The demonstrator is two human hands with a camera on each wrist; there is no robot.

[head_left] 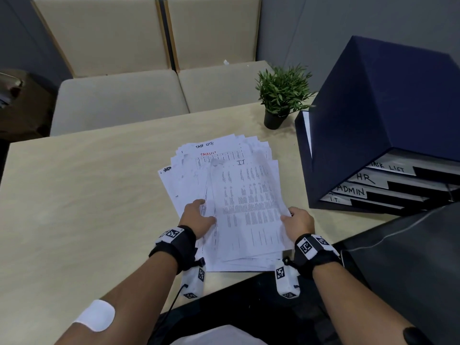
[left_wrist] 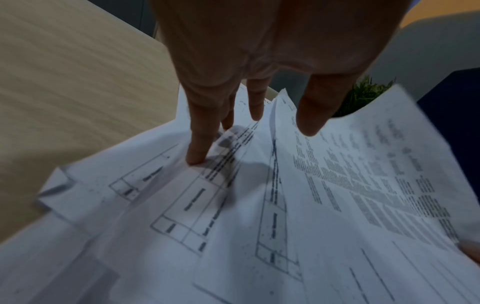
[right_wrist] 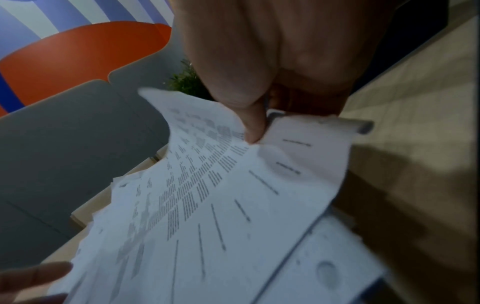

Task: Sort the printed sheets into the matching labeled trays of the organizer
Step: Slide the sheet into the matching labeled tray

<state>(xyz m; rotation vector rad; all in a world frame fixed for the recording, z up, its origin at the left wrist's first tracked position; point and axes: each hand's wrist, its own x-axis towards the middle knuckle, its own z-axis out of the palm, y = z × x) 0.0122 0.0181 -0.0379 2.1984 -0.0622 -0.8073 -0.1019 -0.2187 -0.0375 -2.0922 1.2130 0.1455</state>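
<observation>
Right hand (head_left: 300,221) pinches curled, densely printed "IT" sheet (head_left: 246,202).

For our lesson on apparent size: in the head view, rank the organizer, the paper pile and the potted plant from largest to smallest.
1. organizer
2. paper pile
3. potted plant

The plant sits farther back, so it may look smaller.

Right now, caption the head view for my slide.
Right hand lifts the IT sheet off the pile beside the labeled organizer.

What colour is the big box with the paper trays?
Dark navy blue organizer, seen best in the head view.
</observation>
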